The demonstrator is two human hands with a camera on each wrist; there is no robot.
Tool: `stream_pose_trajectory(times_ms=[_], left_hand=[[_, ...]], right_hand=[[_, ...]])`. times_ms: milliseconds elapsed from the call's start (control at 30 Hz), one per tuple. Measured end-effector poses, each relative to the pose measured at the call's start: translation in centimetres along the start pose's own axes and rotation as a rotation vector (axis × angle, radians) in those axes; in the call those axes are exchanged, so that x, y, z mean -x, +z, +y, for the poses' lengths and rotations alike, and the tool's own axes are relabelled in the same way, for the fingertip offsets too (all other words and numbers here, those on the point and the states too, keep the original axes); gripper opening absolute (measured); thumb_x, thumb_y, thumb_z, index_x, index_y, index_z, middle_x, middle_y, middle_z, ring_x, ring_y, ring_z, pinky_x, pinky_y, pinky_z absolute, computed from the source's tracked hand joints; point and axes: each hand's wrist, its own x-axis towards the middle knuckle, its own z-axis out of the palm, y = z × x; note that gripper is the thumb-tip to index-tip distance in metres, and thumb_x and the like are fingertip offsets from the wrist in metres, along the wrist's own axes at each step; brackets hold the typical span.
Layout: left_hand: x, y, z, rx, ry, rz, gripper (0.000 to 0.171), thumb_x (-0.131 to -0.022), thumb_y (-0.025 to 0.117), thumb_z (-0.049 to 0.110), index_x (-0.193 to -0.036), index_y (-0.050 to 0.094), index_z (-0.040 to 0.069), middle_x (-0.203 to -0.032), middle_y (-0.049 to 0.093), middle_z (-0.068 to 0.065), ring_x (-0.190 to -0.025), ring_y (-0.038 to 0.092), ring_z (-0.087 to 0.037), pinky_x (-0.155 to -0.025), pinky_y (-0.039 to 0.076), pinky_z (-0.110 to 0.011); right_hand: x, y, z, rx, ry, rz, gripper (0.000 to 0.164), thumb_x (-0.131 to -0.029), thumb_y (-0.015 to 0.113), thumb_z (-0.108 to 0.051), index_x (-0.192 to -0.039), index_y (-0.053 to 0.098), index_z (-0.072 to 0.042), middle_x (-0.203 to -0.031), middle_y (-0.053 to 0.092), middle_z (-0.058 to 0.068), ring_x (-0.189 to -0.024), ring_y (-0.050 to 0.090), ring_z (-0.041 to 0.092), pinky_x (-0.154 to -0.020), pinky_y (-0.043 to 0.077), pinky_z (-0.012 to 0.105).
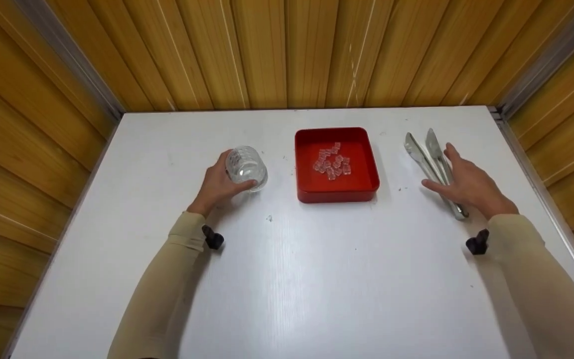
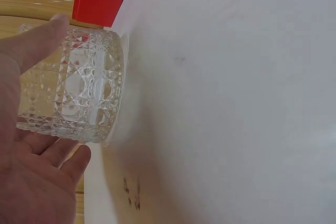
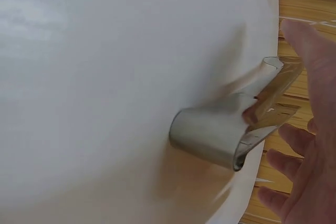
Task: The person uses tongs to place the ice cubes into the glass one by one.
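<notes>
A clear cut-glass tumbler [image 1: 247,169] stands on the white table, left of a red square tray [image 1: 337,196]. My left hand [image 1: 221,182] is round it, thumb on the near side and fingers on the far side; the left wrist view shows the patterned glass [image 2: 79,87] between thumb and fingers. Several clear ice-like cubes [image 1: 338,161] lie in the tray. Metal tongs [image 1: 439,167] rest on the table at the right, their two arms spread. Over them hovers my right hand [image 1: 474,187], thumb and fingers spread on either side, apart from the metal [image 3: 210,129] in the right wrist view.
The white table [image 1: 287,279] meets wood-look panel walls [image 1: 307,55] at the back and sides. Small specks and droplets [image 1: 269,218] dot its surface. A black wrist-worn device [image 1: 213,238] sits at the left cuff, and another [image 1: 478,243] at the right.
</notes>
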Motion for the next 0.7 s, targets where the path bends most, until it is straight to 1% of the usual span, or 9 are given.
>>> stream_pose_trajectory(times_ms=[133, 267, 367, 533, 700], left_hand=[[0.1, 0.1, 0.1, 0.007, 0.009, 0.012, 0.098, -0.075, 0.092, 0.035, -0.153, 0.04, 0.006, -0.144, 0.057, -0.013, -0.131, 0.055, -0.028, -0.11, 0.045, -0.045], [0.2, 0.0, 0.1, -0.004, 0.014, 0.03, 0.097, -0.074, 0.093, 0.035, -0.151, 0.042, 0.005, -0.141, 0.059, -0.013, -0.128, 0.057, -0.027, -0.108, 0.047, -0.044], [0.4, -0.1, 0.0, -0.018, 0.028, 0.045, 0.097, -0.073, 0.094, 0.036, -0.15, 0.044, 0.004, -0.14, 0.06, -0.014, -0.127, 0.058, -0.027, -0.107, 0.048, -0.045], [0.9, -0.1, 0.1, -0.029, 0.06, 0.055, 0.095, -0.072, 0.094, 0.038, -0.147, 0.047, 0.004, -0.137, 0.062, -0.015, -0.126, 0.059, -0.028, -0.107, 0.047, -0.045], [1.6, 0.2, 0.5, -0.048, 0.099, 0.025, 0.094, -0.071, 0.094, 0.04, -0.145, 0.048, 0.004, -0.135, 0.064, -0.014, -0.123, 0.061, -0.027, -0.106, 0.048, -0.046]], right_hand=[[0.1, 0.2, 0.1, 0.013, 0.007, -0.008, 0.126, -0.085, 0.057, -0.081, -0.163, -0.016, -0.016, -0.167, 0.017, 0.025, -0.14, 0.028, 0.058, -0.106, 0.028, 0.077], [0.0, 0.2, 0.0, 0.017, 0.005, -0.015, 0.126, -0.084, 0.057, -0.081, -0.163, -0.015, -0.015, -0.164, 0.021, 0.03, -0.138, 0.03, 0.059, -0.105, 0.029, 0.078], [0.0, 0.2, -0.1, 0.022, -0.003, -0.006, 0.125, -0.085, 0.058, -0.08, -0.164, -0.013, -0.013, -0.16, 0.025, 0.034, -0.135, 0.034, 0.059, -0.104, 0.032, 0.077], [0.1, 0.3, 0.1, 0.037, -0.019, 0.013, 0.119, -0.088, 0.061, -0.074, -0.165, -0.004, -0.01, -0.151, 0.033, 0.04, -0.125, 0.042, 0.059, -0.098, 0.038, 0.076], [0.2, 0.6, 0.4, 0.052, -0.033, 0.044, 0.11, -0.091, 0.063, -0.066, -0.164, 0.01, -0.004, -0.143, 0.04, 0.041, -0.119, 0.047, 0.059, -0.092, 0.041, 0.075]])
